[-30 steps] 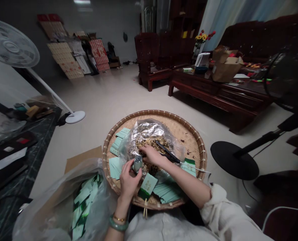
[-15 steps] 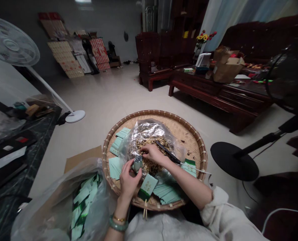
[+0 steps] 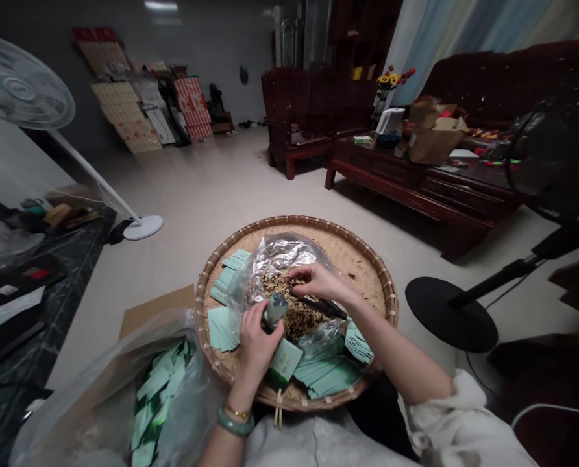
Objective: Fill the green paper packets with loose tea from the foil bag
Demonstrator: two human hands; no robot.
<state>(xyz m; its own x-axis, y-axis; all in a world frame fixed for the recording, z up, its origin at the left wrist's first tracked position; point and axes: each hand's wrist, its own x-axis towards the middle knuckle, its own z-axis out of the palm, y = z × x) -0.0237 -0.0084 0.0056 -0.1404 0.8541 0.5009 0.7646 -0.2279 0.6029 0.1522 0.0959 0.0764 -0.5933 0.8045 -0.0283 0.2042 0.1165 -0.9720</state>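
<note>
My left hand (image 3: 260,337) is closed round a small green packet (image 3: 274,310), held upright with its crinkled silvery mouth open upward. My right hand (image 3: 316,280) pinches its fingertips together over a heap of loose dried leaves (image 3: 306,318), with dark shreds showing at the tips. The heap, dark brown and yellowish, lies in an opened clear plastic bag (image 3: 255,259) on a round woven bamboo tray (image 3: 367,266). A black pen-shaped tool (image 3: 329,307) rests across the leaves, partly under my right hand. Near my left thumb lies a printed green packet (image 3: 285,360).
Fanned green packets (image 3: 224,327) lie along the tray's left side, more packets (image 3: 326,376) at its front. A plastic bag (image 3: 99,389) of green packets stands at the left. A white fan (image 3: 146,227), a black fan's base (image 3: 450,314) and a dark wooden table (image 3: 416,188) stand around.
My right hand has moved right and slightly up from beside the packet's mouth to over the leaves. The held packet has risen a little and its mouth now faces me more.
</note>
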